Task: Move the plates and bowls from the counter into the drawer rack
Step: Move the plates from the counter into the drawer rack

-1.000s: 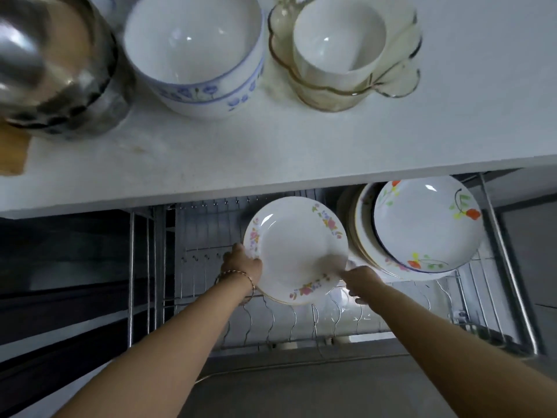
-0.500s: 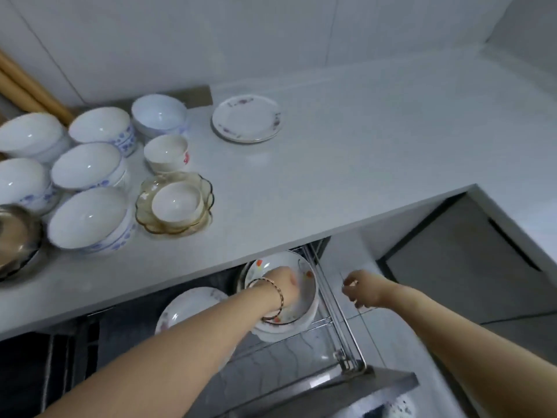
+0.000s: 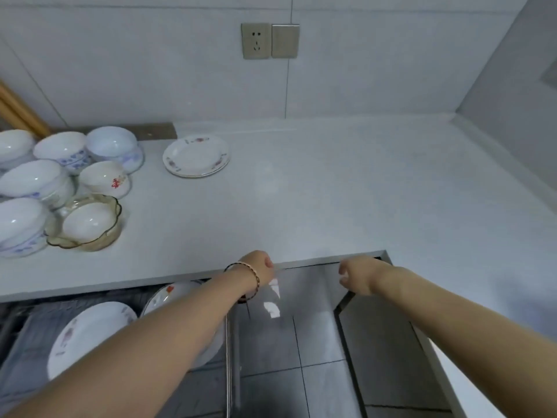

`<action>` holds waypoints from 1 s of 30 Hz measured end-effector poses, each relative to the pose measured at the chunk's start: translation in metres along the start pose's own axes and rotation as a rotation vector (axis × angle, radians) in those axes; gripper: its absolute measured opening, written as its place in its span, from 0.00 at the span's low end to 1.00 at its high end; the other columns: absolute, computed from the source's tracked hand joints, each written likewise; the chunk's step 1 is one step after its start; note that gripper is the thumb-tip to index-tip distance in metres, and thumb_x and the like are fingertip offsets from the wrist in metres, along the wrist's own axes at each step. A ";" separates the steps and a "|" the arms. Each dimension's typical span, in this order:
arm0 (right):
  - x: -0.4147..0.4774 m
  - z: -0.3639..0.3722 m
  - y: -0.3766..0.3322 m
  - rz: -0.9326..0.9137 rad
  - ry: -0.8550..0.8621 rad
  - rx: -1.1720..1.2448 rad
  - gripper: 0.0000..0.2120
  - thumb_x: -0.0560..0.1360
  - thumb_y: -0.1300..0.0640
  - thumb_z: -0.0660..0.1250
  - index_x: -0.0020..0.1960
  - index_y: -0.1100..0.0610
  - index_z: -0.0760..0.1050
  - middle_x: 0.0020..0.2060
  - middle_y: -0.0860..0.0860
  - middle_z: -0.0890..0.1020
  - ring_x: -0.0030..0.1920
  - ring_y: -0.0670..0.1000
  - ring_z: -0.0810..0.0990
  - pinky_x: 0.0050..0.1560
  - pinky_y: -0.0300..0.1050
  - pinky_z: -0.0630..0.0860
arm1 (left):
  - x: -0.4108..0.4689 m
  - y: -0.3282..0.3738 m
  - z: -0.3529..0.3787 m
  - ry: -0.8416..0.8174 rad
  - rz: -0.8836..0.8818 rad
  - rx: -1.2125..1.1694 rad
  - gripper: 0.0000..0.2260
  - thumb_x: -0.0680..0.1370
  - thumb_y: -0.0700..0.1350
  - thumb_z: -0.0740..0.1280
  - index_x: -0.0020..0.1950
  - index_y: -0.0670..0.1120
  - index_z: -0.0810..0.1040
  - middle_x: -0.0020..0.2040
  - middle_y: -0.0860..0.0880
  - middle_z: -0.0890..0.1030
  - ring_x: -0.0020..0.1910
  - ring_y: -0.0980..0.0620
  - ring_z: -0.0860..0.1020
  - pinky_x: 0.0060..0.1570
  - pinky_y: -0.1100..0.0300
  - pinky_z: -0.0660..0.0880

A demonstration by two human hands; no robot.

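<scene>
- Bowls (image 3: pixel 36 179): grouped at the left end of the bench (image 3: pixel 301 191), with one white bowl seated in an amber glass dish (image 3: pixel 86 224); placement matches half a second ago.
- Drawer rack (image 3: pixel 18 327): open below the bench edge. One floral plate (image 3: pixel 87 333) leans in it, a second plate (image 3: pixel 168 294) just right of it. A second ago I held the first plate in both hands; it now stands unsupported.
- Plates on bench (image 3: pixel 196 155): small stack well behind the bowls, untouched.
- My left hand (image 3: pixel 259 267): half a second ago down at the racked plates; now raised to the bench edge, fingers curled loosely, holding nothing.
- My right hand (image 3: pixel 358 274): level with the left, near the bench edge, fingers half curled and empty, position little changed.
</scene>
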State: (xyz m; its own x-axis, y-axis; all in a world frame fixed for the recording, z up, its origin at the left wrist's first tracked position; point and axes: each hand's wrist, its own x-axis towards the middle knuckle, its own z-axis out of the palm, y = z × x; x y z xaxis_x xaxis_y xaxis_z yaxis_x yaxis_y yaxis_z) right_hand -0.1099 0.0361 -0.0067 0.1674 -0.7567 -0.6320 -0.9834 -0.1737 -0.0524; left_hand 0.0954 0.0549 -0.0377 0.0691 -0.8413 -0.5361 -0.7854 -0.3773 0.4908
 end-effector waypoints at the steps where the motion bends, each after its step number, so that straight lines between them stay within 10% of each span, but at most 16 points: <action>1: 0.003 -0.011 0.002 -0.025 0.014 -0.023 0.18 0.80 0.55 0.55 0.68 0.59 0.69 0.67 0.56 0.73 0.67 0.56 0.71 0.65 0.46 0.68 | 0.001 0.004 -0.007 0.025 -0.015 -0.022 0.14 0.79 0.38 0.57 0.61 0.40 0.77 0.63 0.43 0.77 0.63 0.46 0.75 0.61 0.58 0.71; 11: 0.066 -0.104 -0.039 -0.229 0.101 -0.050 0.18 0.80 0.55 0.55 0.68 0.58 0.69 0.67 0.55 0.72 0.66 0.55 0.72 0.64 0.46 0.69 | 0.076 -0.011 -0.094 0.292 -0.103 -0.220 0.07 0.76 0.36 0.59 0.46 0.40 0.76 0.45 0.38 0.78 0.44 0.45 0.77 0.56 0.48 0.77; 30: 0.380 -0.234 -0.213 -0.169 -0.016 0.128 0.22 0.80 0.53 0.55 0.72 0.62 0.63 0.70 0.58 0.69 0.70 0.58 0.68 0.68 0.46 0.66 | 0.316 -0.133 -0.259 0.357 -0.649 -0.492 0.24 0.76 0.44 0.66 0.68 0.34 0.65 0.66 0.36 0.73 0.63 0.38 0.74 0.63 0.49 0.72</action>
State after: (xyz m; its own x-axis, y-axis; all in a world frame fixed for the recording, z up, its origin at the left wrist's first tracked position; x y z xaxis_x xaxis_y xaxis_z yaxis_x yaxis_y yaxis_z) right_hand 0.1795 -0.3619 -0.0542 0.3305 -0.7132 -0.6182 -0.9425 -0.2151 -0.2557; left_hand 0.3808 -0.2609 -0.0948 0.6608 -0.4431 -0.6058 -0.1770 -0.8764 0.4480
